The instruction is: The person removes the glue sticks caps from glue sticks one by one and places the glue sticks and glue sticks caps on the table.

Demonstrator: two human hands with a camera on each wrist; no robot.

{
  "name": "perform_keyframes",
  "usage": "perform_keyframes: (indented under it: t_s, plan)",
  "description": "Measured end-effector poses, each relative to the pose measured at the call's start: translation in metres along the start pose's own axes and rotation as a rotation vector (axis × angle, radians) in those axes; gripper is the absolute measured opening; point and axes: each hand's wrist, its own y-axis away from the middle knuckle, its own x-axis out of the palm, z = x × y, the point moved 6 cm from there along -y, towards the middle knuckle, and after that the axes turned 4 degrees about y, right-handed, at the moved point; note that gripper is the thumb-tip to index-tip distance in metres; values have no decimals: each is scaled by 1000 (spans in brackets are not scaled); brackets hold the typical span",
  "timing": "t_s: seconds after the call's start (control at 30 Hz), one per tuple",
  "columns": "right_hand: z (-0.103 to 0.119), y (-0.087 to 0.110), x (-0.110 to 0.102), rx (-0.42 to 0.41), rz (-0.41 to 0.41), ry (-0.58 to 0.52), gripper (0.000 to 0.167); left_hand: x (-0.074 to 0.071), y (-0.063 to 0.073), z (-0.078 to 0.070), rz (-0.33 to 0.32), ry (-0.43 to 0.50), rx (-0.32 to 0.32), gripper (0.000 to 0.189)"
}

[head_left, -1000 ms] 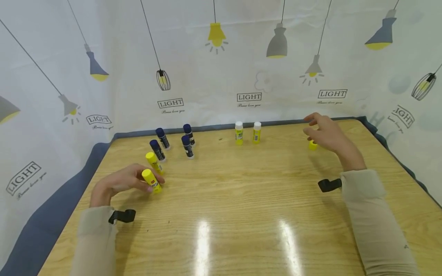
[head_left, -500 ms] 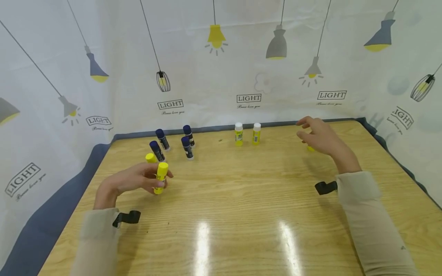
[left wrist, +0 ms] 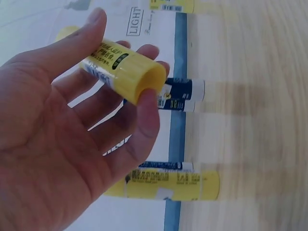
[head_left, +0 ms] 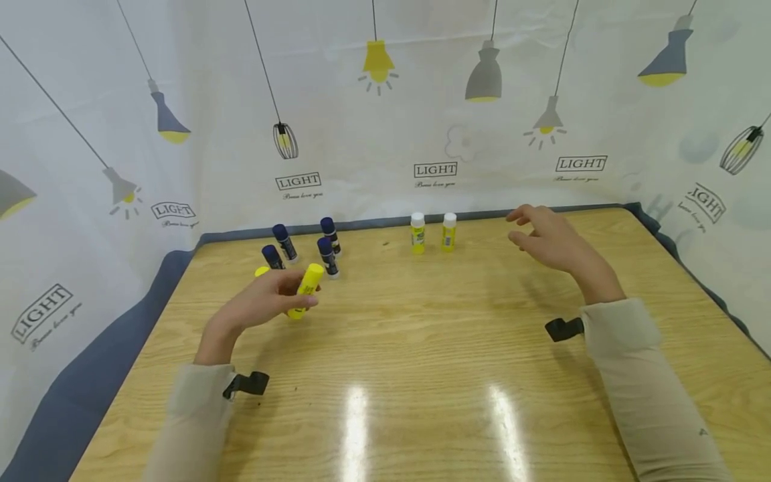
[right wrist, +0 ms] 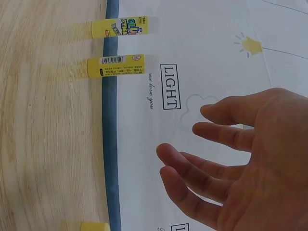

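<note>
My left hand (head_left: 255, 301) grips a yellow glue stick (head_left: 308, 284) between thumb and fingers, tilted and raised over the table. In the left wrist view, the little finger touches one end of this glue stick (left wrist: 122, 62). Another yellow glue stick (left wrist: 192, 184) stands beyond the hand, mostly hidden behind it in the head view. My right hand (head_left: 551, 242) hovers over the right of the table, fingers loosely bent, holding nothing. Nearest it, at the lower edge of the right wrist view, shows a yellow end (right wrist: 95, 226) of something, hidden by the hand in the head view.
Several dark blue glue sticks (head_left: 328, 260) stand at the back left, close to the left hand. Two yellow glue sticks with white caps, one left (head_left: 418, 235) and one right (head_left: 448, 234), stand near the back edge. A lamp-print curtain (head_left: 361, 120) hangs behind the wooden table (head_left: 434, 348).
My left hand has lifted the yellow glue stick and carried it right and farther back, turning it to lean right. My right hand has drifted slightly left, away from the yellow object.
</note>
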Motion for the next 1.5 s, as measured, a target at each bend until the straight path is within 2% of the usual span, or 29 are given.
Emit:
perform_keyframes:
  t_s: [0.13,0.23,0.37,0.57,0.67,0.83,1.1,1.33,1.5]
  plan:
    - [7,-2,4,-23,9,4,46,7,-1,-7,-51,-15,39,25]
    - [11,-1,7,-29,13,-1,45,15,-4,-13,-77,-9,48,28]
    - [15,2,10,-33,9,9,43,28,-14,-22,-111,17,45,32]
    - [26,3,15,-89,10,21,40,39,-30,-32,-187,69,40,40]
    - [34,3,18,-114,13,12,40,44,-36,-36,-191,93,36,45]
    - [46,2,22,-153,14,-2,38,54,-51,-42,-174,118,52,41]
    - [59,3,34,-190,52,-14,36,75,-76,-51,-145,85,104,40]
    - [72,4,40,-238,52,-26,34,81,-77,-72,-187,27,95,39]
    - [84,5,47,-247,69,-90,35,86,-76,-85,-223,43,106,36]
